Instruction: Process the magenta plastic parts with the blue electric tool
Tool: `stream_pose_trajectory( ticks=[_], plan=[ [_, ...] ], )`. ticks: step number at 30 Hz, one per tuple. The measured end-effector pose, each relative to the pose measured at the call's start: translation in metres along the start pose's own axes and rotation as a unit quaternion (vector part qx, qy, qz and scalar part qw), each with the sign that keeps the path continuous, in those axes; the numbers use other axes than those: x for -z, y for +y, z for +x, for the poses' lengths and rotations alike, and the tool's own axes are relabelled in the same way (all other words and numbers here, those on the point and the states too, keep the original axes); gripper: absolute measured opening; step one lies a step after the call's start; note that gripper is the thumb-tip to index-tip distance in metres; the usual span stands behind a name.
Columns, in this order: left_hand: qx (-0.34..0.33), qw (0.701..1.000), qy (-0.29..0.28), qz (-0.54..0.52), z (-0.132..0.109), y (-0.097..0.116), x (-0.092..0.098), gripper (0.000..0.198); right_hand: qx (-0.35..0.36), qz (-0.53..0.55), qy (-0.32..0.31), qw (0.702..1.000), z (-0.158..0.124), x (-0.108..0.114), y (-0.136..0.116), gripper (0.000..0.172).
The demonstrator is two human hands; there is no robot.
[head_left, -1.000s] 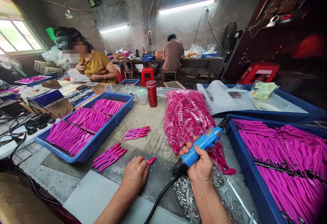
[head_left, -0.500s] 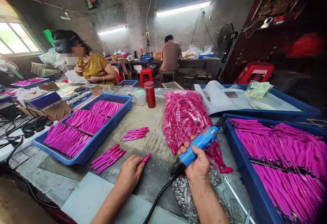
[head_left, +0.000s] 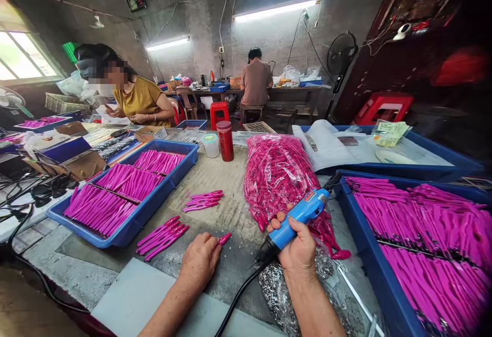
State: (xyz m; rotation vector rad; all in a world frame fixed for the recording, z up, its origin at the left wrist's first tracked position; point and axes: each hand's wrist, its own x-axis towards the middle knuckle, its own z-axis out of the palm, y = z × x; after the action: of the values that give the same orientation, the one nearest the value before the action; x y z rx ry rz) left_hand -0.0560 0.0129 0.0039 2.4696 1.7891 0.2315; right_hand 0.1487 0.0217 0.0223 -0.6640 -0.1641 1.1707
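Note:
Low over the worktable (head_left: pixel 226 173), my left hand (head_left: pixel 200 260) is closed on a slim magenta plastic piece (head_left: pixel 225 238); only its darker pink, pointed end shows past the fingers. My right hand (head_left: pixel 298 242) grips a blue electric screwdriver (head_left: pixel 294 219), its bit pointing down and to the left above the table. Tiny metal rings (head_left: pixel 240 247) lie scattered between the hands. Left of my left hand are two small groups of magenta pieces, a nearer group (head_left: pixel 161 237) and a farther group (head_left: pixel 203 200). Under my right forearm rests a clear bag of small metal parts (head_left: pixel 277 288).
Blue trays full of magenta pieces stand left (head_left: pixel 172 181) and right (head_left: pixel 351 239). Behind the screwdriver sits a clear bag of pink parts (head_left: pixel 279 173). A red tumbler (head_left: pixel 225 142) and a plastic cup (head_left: pixel 210 146) stand farther back. Two people (head_left: pixel 144 96) (head_left: pixel 257 81) sit beyond.
My left hand has shifted slightly to the right with the magenta piece. The right hand and screwdriver stay almost in place. The person at the left has moved a hand.

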Motion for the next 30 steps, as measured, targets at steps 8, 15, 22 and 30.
stream_pose_trajectory(
  ticks=[8,15,22,30],
  plan=[
    [0.008,0.999,-0.031,0.021,0.0038,0.0058,0.0048,0.023,0.008,-0.004,-0.015,1.0,-0.0003,0.0019,0.0005,0.043],
    [0.007,0.999,-0.039,0.023,0.0038,0.0071,0.0045,0.025,-0.004,-0.002,-0.005,1.0,0.0005,0.0014,-0.0004,0.049],
    [0.014,1.0,-0.026,0.005,0.0039,0.0068,0.0035,0.024,0.004,-0.011,-0.008,1.0,-0.0007,0.0016,-0.0001,0.048],
    [0.027,0.995,-0.017,-0.089,0.0072,-0.0009,0.0077,0.024,0.006,-0.003,-0.004,1.0,-0.0004,-0.0024,-0.0004,0.052]
  ],
)
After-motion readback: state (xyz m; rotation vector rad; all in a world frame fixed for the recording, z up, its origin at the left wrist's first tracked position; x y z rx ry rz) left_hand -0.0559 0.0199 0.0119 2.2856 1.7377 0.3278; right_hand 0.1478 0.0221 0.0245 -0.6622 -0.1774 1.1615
